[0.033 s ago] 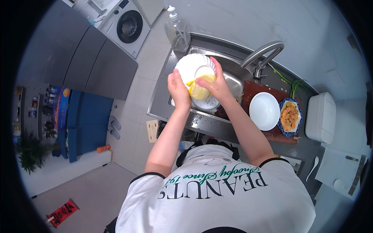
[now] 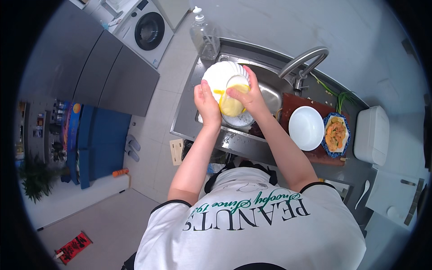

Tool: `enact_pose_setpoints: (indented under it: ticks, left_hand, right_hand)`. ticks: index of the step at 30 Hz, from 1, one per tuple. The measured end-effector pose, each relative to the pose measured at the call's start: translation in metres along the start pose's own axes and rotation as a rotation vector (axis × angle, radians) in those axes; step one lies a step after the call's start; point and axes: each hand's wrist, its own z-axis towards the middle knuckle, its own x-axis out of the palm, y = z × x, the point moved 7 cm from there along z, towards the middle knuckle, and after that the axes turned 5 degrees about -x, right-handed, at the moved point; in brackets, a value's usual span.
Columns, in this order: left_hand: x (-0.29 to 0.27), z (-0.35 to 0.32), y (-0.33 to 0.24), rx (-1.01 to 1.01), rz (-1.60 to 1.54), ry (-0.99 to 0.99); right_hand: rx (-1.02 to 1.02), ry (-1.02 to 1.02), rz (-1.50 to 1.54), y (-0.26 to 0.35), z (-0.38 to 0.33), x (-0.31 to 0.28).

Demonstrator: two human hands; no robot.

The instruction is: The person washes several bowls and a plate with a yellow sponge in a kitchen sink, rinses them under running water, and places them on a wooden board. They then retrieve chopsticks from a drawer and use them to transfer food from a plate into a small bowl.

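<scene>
I stand over a steel sink (image 2: 270, 67). My left hand (image 2: 206, 104) grips the lower left rim of a white plate (image 2: 218, 74), held tilted above the basin. My right hand (image 2: 249, 96) is closed on a yellow sponge (image 2: 231, 107) pressed against the plate's face. A yellow smear shows on the plate beside the sponge. Under both hands a sudsy dish (image 2: 243, 120) lies in the basin, mostly hidden.
A curved faucet (image 2: 303, 60) rises at the sink's back right. A clear soap bottle (image 2: 204, 33) stands at the far left corner. Right of the sink a brown board (image 2: 290, 105) carries a white bowl (image 2: 306, 128) and a blue-rimmed dish of food (image 2: 335, 135). A white container (image 2: 371, 132) sits further right.
</scene>
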Motion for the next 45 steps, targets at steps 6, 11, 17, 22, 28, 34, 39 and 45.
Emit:
enact_pose_setpoints:
  ticks: [6, 11, 17, 22, 28, 34, 39, 45]
  left_hand:
    - [-0.004, 0.014, 0.024, -0.177, -0.314, 0.072]
    - [0.003, 0.022, 0.066, -0.525, -0.460, 0.183]
    - [0.016, -0.002, 0.087, -0.858, -0.292, 0.410]
    - [0.010, -0.001, 0.088, -0.862, -0.061, 0.565]
    - [-0.010, 0.006, 0.102, -0.736, -0.034, 0.390]
    - [-0.001, -0.006, 0.085, -0.492, 0.151, 0.417]
    - [0.006, -0.010, 0.084, -0.099, 0.394, 0.377]
    - [0.012, 0.006, 0.085, -0.017, 0.286, 0.387]
  right_hand:
    - [0.103, -0.192, 0.410, -0.012, 0.005, -0.005]
    - [0.207, -0.045, 0.609, -0.012, 0.002, -0.004]
    - [-0.164, 0.213, -0.804, 0.012, -0.013, 0.001]
    - [-0.605, 0.557, -1.040, 0.015, -0.039, 0.018]
    - [-0.569, 0.540, -0.977, 0.020, -0.035, 0.003]
    - [-0.327, 0.074, -1.089, 0.010, 0.003, -0.036]
    - [-0.017, 0.223, -1.007, -0.048, -0.008, -0.034]
    - [0.063, 0.414, -0.687, -0.066, -0.003, 0.007]
